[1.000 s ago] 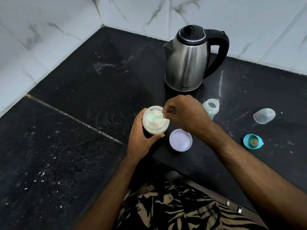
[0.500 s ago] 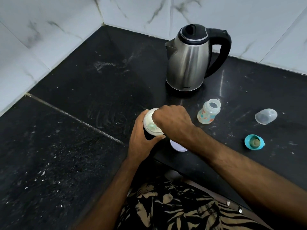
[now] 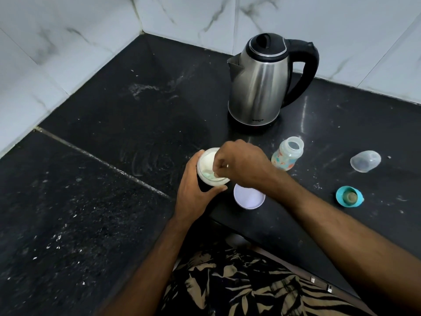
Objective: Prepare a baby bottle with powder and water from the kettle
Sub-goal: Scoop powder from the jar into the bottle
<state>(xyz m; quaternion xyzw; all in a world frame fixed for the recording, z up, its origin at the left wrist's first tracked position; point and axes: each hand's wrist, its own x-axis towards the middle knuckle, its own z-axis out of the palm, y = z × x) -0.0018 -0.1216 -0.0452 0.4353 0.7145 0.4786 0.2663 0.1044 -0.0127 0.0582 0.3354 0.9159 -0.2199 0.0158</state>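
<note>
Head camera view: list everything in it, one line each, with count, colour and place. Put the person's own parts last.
kettle: one, steel with black lid and handle, back of the countertop.
baby bottle: one, clear with coloured print, open, standing in front of the kettle.
bottle cap: one, clear dome, lying on its side at the right.
teat ring: one, teal with a brownish teat, near the right edge.
powder jar: one, white rim, dark body, open, held at the counter's front.
scoop: one, pale green, inside the jar.
jar lid: one, white, flat on the counter beside the jar.
countertop: one, black stone, dusted with white specks.
wall tiles: white marbled, behind.
left hand: wrapped around the jar.
right hand: fingers pinching the scoop.
</note>
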